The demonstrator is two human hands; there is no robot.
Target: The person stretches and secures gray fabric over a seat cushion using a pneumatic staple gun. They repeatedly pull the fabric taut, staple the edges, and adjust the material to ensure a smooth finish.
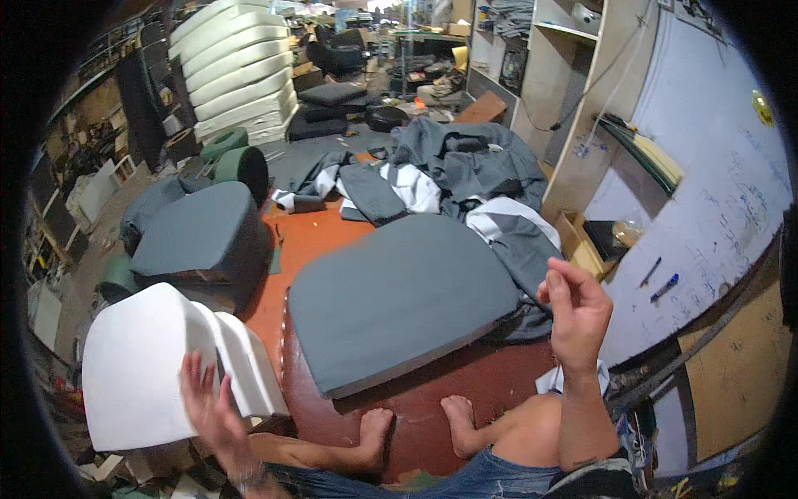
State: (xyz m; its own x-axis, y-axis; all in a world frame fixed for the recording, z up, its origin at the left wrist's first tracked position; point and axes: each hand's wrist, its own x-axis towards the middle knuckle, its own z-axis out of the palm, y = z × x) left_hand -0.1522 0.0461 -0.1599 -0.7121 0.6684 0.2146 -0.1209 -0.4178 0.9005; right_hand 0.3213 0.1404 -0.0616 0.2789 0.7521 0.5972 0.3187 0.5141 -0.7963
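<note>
In front of me a grey fabric-covered cushion point(403, 295) lies flat on the reddish-brown surface, one edge toward my bare feet. My left hand point(212, 407) is raised beside a stack of white foam pads point(137, 366), fingers stretched and apart, holding nothing; whether it touches the foam I cannot tell. My right hand point(579, 312) is up in the air to the right of the cushion. Its thumb and fingers are pinched together, and anything between them is too small or hidden to make out.
Grey and white cloth pieces point(465, 166) lie heaped beyond the cushion. Another grey cushion point(199, 233) rests at left near green rolls point(241, 170). A tall pile of white foam point(237, 71) stands at the back. Wooden shelves point(615, 75) and a written-on white board point(706, 191) border the right.
</note>
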